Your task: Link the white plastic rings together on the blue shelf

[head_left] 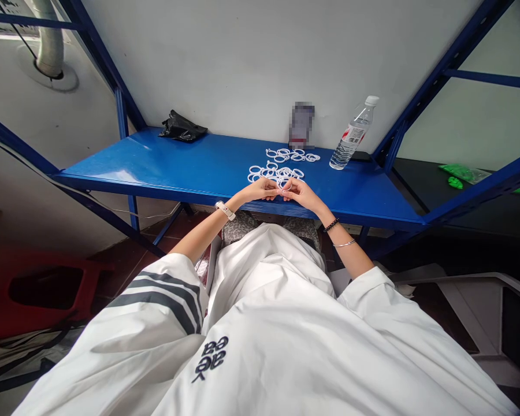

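My left hand [261, 190] and my right hand [300, 192] meet at the front edge of the blue shelf [177, 164]. Both are closed in a pinch on one white plastic ring [281, 186] held between their fingertips. Just beyond my fingers lies a cluster of several white rings [275, 172]. A second group of white rings [292, 155] lies farther back near the wall. My left wrist bears a white band, my right wrist a dark bead bracelet and a thin bangle.
A clear water bottle [353, 134] stands at the back right of the shelf. A crumpled black bag [182, 127] lies at the back left. A blurred small card [302, 124] leans on the wall. Blue frame struts rise on both sides. A red stool [34, 289] stands lower left.
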Demonstrator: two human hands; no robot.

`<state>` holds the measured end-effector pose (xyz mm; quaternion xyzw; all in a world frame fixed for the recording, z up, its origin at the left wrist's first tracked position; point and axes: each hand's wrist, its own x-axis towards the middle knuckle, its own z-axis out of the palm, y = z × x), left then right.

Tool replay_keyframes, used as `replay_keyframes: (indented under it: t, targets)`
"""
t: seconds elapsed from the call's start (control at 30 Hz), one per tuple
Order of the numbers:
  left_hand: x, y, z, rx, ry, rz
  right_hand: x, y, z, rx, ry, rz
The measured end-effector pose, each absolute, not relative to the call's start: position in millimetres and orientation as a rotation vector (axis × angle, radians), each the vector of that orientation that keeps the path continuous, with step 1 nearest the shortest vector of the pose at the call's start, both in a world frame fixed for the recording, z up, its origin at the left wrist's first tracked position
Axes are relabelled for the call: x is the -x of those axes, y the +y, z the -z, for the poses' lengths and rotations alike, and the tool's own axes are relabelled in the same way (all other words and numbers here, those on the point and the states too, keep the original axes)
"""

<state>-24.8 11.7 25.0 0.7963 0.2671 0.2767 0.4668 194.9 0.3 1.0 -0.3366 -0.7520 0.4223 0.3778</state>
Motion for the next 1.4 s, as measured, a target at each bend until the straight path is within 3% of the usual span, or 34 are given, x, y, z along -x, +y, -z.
replay_keyframes:
  t: [0.57, 1.4]
  targets:
    - [26, 15, -22, -1.968, 0.581, -0.672, -195, -7, -6, 0.822, -2.042, -0.944]
    - [23, 12, -24, -1.822, 0.652, -0.668, -197, 1, -7, 0.831, -1.835, -1.076]
